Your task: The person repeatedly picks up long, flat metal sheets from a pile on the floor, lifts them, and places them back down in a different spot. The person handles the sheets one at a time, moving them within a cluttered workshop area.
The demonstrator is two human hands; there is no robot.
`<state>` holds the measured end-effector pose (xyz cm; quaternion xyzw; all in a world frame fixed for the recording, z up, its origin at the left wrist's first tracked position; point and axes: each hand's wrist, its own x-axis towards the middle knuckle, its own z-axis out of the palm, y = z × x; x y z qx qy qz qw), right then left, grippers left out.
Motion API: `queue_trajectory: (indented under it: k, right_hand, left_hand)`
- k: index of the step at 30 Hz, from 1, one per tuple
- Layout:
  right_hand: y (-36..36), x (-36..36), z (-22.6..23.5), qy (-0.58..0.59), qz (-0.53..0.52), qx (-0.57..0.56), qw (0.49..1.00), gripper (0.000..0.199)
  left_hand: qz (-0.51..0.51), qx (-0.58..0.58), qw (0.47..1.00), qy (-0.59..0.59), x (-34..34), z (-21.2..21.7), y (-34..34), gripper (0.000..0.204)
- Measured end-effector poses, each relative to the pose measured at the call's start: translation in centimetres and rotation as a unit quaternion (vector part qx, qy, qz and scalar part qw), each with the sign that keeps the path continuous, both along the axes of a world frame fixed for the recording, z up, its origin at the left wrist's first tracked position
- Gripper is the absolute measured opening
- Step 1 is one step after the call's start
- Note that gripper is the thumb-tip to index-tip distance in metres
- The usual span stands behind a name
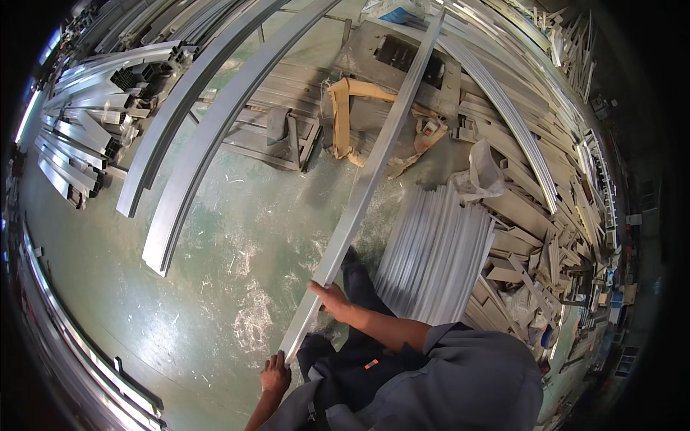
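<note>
A long silvery metal profile (pixel 366 179) runs from my body away to the far side, its far end near a white sack at the top. My left hand (pixel 275 373) is closed around its near end. Farther up the same bar, my right hand (pixel 331 300) grips it with the fingers wrapped over its edge. Just right of my legs lies a stack of silver metal strips (pixel 435 251). The bar passes above a torn cardboard piece (pixel 341 115) and a flat metal plate with a rectangular opening (pixel 359 54).
Two wide metal profiles (pixel 208 144) rest raised at the left, their ends jutting toward me. Bundled box profiles (pixel 79 144) lie farther left. Heaped offcuts (pixel 525 215) cover the right side. A crumpled white sack (pixel 480 172) sits beside them. Green floor (pixel 230 237) shows scattered shavings.
</note>
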<state>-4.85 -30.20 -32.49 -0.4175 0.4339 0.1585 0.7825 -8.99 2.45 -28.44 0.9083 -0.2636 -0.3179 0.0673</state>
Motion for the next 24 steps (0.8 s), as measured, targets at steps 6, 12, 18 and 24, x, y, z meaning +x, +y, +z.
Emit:
queue_trajectory:
  k: [6,12,18,24]
  right_hand:
    - [-26.5,13.8,-2.8,-0.049,-0.326,-0.276,0.903,0.046]
    - [-46.4,22.7,-0.1,-0.142,-0.292,-0.171,0.93,0.052]
    - [-56.6,26.3,2.0,-0.09,-0.293,-0.326,0.894,0.077]
    - [-49.2,23.2,1.5,-0.08,-0.281,-0.303,0.907,0.071]
  left_hand:
    - [-0.108,-0.112,0.978,-0.142,11.1,4.3,-28.9,0.091]
    - [0.174,-0.236,0.919,0.265,27.7,0.2,-47.2,0.08]
    - [0.096,-0.327,0.914,0.221,32.3,-0.1,-57.0,0.075]
    - [0.119,-0.248,0.947,0.168,29.0,-3.8,-51.6,0.082]
